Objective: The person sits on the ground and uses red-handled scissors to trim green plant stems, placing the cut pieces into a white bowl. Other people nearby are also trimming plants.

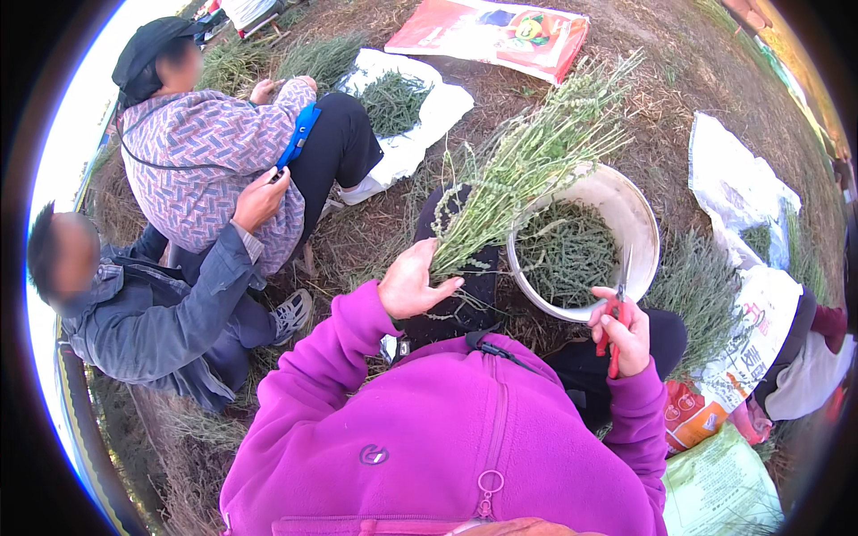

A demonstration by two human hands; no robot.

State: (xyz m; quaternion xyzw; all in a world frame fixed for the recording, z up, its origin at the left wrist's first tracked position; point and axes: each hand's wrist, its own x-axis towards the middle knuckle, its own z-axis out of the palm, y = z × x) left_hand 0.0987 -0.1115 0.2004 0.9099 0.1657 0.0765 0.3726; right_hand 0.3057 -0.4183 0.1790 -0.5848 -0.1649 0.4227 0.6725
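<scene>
My left hand (417,278) holds a bunch of long green plant stems (529,174) by the cut ends, the thumb spread out. The stems carry small seed heads or buds and fan away over my left knee, partly past the bucket's rim. In my right hand (627,335) is a pair of red-handled snips (611,335), with thin metal blades pointing away from me. The blades are in front of a white plastic bucket (643,221) between my knees. Cut green sprigs (570,254) lie inside the bucket.
At left, one seated person (208,154) works over a white sheet (442,107) with cut sprigs; another person (167,321) crouches behind, holding a small device. A red-and-white printed sack (489,33) lies ahead. Right are cut plants (697,295), a printed sack (757,321) and a green sack (724,482).
</scene>
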